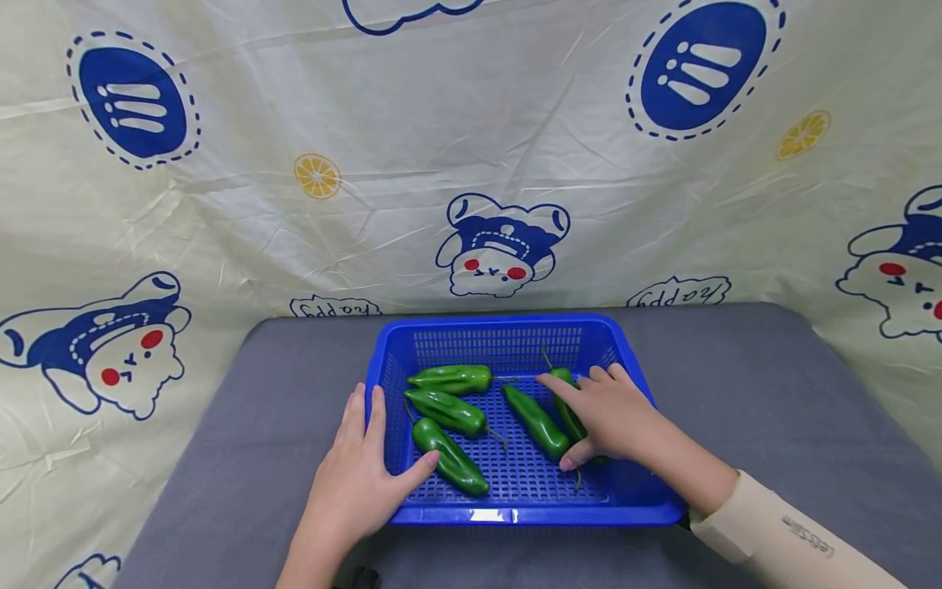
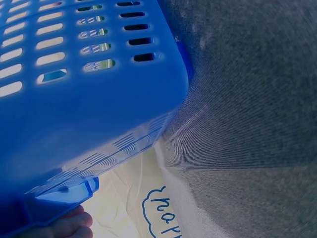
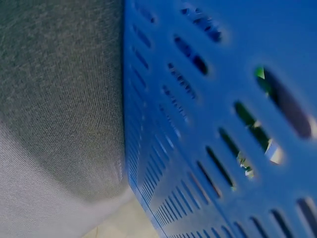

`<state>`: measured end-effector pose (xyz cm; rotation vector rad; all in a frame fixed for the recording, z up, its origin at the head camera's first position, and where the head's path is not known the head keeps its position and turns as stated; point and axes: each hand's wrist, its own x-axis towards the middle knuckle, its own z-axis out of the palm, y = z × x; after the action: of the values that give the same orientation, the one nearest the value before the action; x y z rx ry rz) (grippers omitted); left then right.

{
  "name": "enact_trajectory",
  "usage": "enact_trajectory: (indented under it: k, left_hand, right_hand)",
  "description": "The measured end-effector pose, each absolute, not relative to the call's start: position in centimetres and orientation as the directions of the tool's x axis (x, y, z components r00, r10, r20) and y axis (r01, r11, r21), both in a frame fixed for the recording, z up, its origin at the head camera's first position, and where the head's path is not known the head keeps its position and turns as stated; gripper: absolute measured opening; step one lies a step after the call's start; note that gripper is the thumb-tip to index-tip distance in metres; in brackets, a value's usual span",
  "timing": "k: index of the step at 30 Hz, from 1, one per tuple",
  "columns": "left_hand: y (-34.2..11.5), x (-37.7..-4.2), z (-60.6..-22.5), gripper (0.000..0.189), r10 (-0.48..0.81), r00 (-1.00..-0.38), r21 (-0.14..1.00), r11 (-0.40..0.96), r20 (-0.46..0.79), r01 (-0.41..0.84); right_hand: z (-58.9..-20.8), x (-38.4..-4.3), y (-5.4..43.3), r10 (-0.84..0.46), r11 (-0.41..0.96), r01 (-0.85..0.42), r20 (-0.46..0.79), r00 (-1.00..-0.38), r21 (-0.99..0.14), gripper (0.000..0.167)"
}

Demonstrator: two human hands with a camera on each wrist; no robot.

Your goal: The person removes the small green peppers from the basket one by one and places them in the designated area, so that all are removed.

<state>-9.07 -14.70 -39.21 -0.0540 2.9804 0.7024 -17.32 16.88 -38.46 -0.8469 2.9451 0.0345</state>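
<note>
A blue plastic basket [image 1: 508, 517] with slotted walls holds several green peppers. My left hand [image 1: 361, 474] rests against its left rim, fingers extended along the outside. Its thumb reaches inward over the nearest left pepper [image 1: 449, 456]; two more peppers, a middle one [image 1: 447, 411] and a far one [image 1: 452, 379], lie behind that. In the left wrist view, fingertips [image 2: 79, 225] show at the rim. Over the basket's right side, my right hand [image 1: 611, 413] spreads its thumb and fingers above a glossy pepper [image 1: 536, 421] and a partly covered pepper [image 1: 567, 401].
The basket stands on a grey cloth-covered table [image 1: 243, 458]. A pale printed curtain [image 1: 397, 164] hangs behind and around the table. In the right wrist view, the basket's slotted wall [image 3: 198, 124] fills much of the frame, with the grey cloth [image 3: 59, 99] beside it.
</note>
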Motion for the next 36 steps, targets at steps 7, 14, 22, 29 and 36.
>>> enact_trajectory:
  k: [7, 14, 22, 29, 36]
  left_hand:
    - [-14.6, -9.1, -39.2, 0.115, -0.023, -0.995, 0.445, 0.894, -0.093, -0.062]
    - [-14.7, -9.1, -39.2, 0.115, -0.016, -0.995, 0.442, 0.895, -0.095, -0.057]
    - [-14.7, -9.1, -39.1, 0.115, -0.016, -0.995, 0.444, 0.894, -0.097, -0.058]
    - [-14.7, -9.1, -39.0, 0.115, -0.019, -0.995, 0.442, 0.895, -0.102, -0.062]
    - [-14.6, -9.0, -39.0, 0.115, -0.014, -0.995, 0.447, 0.893, -0.098, -0.056]
  right_hand:
    - [-38.3, -17.2, 17.1, -0.527, 0.85, -0.525, -0.074, -0.846, -0.045, 0.112]
    - [-38.2, -16.9, 17.4, -0.526, 0.847, -0.516, -0.066, -0.848, -0.125, 0.113]
    - [-37.6, -16.8, 18.2, -0.499, 0.853, -0.48, -0.049, -0.865, -0.202, 0.114]
    - [-37.3, -17.0, 18.8, -0.487, 0.839, -0.456, -0.037, -0.873, -0.296, 0.114]
    - [-36.7, -16.6, 19.7, -0.474, 0.815, -0.422, -0.038, -0.88, -0.397, 0.113]
